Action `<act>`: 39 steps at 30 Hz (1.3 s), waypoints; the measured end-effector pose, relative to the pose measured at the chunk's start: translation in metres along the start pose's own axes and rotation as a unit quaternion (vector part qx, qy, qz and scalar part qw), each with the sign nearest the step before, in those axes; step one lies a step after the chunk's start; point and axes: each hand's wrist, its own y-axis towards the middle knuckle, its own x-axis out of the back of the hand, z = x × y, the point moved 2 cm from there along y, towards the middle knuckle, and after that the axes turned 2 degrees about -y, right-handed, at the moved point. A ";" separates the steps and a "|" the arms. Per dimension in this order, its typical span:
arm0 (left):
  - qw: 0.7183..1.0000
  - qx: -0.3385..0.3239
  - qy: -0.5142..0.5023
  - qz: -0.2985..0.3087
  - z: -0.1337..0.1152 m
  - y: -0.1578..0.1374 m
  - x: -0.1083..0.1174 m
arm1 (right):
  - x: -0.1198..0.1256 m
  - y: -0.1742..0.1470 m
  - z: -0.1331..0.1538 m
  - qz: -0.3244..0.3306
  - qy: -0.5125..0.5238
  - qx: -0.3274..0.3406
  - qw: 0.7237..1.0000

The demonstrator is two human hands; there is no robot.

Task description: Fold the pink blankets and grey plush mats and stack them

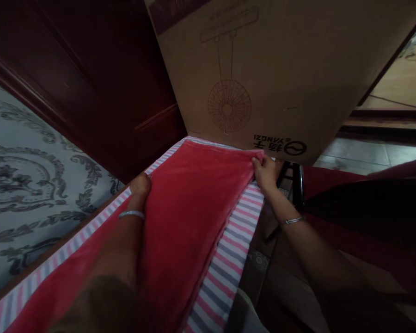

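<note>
A plush red cloth (194,199) lies spread lengthwise over a striped sheet (225,259) in pink, grey and white. My right hand (265,172) pinches the cloth's far right corner between thumb and fingers, and that corner is slightly raised. At the cloth's left edge, my left hand (141,185) is closed on the border, its fingertips mostly hidden from view. Both wrists wear a silver bangle. Along the left and right sides, the sheet's stripes show beyond the cloth.
A tall cardboard box (280,69) printed with a fan drawing stands at the far end. Dark red wood panelling (107,92) and patterned wallpaper (38,185) border the left side. To the right are a dark red covered surface (339,175) and tiled floor (360,152).
</note>
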 end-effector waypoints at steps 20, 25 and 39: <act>0.999 -0.027 -0.012 0.040 -0.069 0.037 0.000 | 0.000 -0.004 0.003 0.003 0.025 0.012 1.000; 0.994 -0.080 -0.050 0.063 -0.097 0.056 0.007 | -0.003 -0.006 -0.004 0.002 0.034 0.011 0.999; 0.987 -0.084 -0.120 -0.073 -0.169 0.085 -0.016 | 0.005 -0.008 0.015 0.005 0.076 0.003 0.997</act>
